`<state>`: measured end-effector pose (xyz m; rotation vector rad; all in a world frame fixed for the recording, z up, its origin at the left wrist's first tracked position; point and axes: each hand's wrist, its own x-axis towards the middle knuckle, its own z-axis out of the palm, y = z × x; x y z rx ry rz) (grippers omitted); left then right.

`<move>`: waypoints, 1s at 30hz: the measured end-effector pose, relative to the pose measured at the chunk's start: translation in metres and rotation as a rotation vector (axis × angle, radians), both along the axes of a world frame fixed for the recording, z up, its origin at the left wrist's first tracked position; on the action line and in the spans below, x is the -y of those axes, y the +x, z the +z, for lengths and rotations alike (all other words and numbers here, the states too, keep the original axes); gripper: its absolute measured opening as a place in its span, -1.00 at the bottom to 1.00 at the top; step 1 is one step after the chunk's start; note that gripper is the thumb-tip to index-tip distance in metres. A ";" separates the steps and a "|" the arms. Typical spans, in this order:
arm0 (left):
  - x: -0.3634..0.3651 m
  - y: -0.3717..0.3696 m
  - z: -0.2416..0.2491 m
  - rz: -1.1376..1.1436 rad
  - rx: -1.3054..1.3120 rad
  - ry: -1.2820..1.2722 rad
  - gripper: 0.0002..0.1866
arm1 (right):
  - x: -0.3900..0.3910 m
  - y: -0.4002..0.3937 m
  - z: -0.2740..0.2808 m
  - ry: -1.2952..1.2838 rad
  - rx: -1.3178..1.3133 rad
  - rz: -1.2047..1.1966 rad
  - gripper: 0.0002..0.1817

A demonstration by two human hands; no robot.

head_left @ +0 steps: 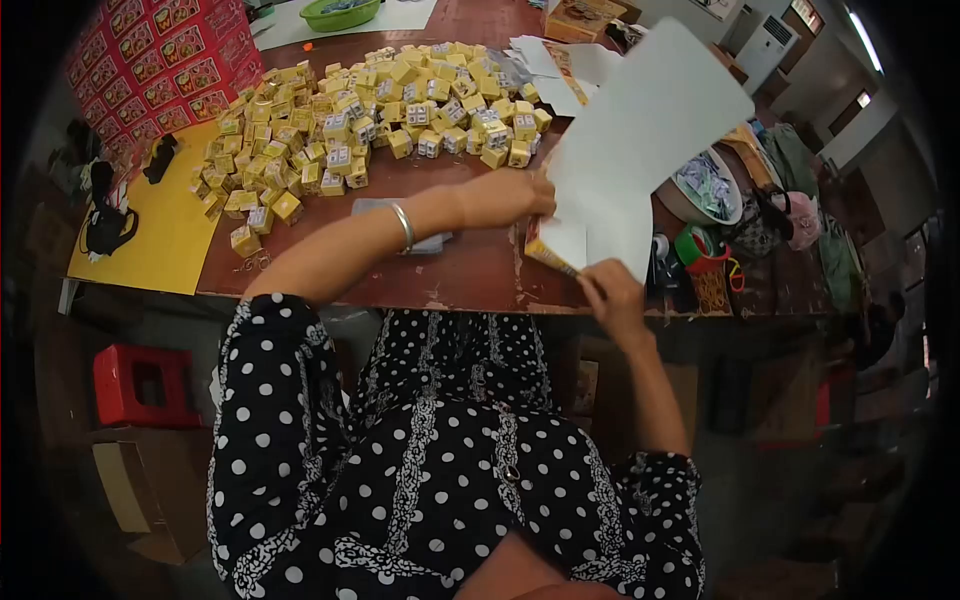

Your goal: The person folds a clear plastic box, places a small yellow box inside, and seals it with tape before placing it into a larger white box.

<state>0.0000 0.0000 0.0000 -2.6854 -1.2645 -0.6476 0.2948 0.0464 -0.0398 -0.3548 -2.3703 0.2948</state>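
Note:
A large cardboard sheet (pixel 650 110), plain white on the side facing me, stands partly folded at the right part of the table. My left hand (pixel 520 197), with a silver bangle on the wrist, is closed on its left edge. Lower down, my right hand (pixel 612 295) pinches the near corner of the folded part, where a printed yellow and red side shows. Left of the sheet lies a big heap of small yellow boxes (pixel 400 100). Under my left forearm is a clear flat plastic piece (pixel 430 244), partly hidden.
A red patterned box (pixel 160 65) stands at the back left beside a yellow sheet (pixel 150 240). A green basket (pixel 340 12) is at the back. On the right are a white bowl (pixel 735 205) with small packets and a green and red container (pixel 697 247).

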 end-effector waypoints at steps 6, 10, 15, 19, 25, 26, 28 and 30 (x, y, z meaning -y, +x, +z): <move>-0.031 -0.027 -0.038 -0.067 0.182 -0.010 -0.85 | -0.014 -0.020 -0.052 -0.037 0.045 -0.073 -0.91; -0.113 -0.071 -0.029 0.215 0.077 0.002 -0.78 | -0.037 -0.034 -0.070 -0.021 0.126 -0.132 -0.88; -0.224 -0.074 -0.041 0.578 -0.551 -0.089 -0.48 | -0.045 -0.058 -0.067 -0.057 0.165 -0.169 -0.84; -0.281 -0.067 -0.069 0.735 -0.567 -0.266 -0.46 | -0.049 -0.068 -0.069 -0.078 0.201 -0.178 -0.83; -0.271 -0.076 -0.090 0.688 -0.774 -0.258 -0.43 | -0.063 -0.084 -0.063 -0.103 0.265 -0.185 -0.66; -0.260 -0.076 -0.083 0.668 -0.778 -0.281 -0.44 | -0.067 -0.085 -0.065 -0.099 0.257 -0.159 -0.66; -0.242 -0.083 -0.078 0.618 -0.731 -0.243 -0.44 | -0.072 -0.087 -0.068 -0.049 0.251 -0.140 -0.64; -0.229 -0.089 -0.071 0.600 -0.732 -0.263 -0.44 | -0.074 -0.092 -0.065 -0.049 0.256 -0.121 -0.64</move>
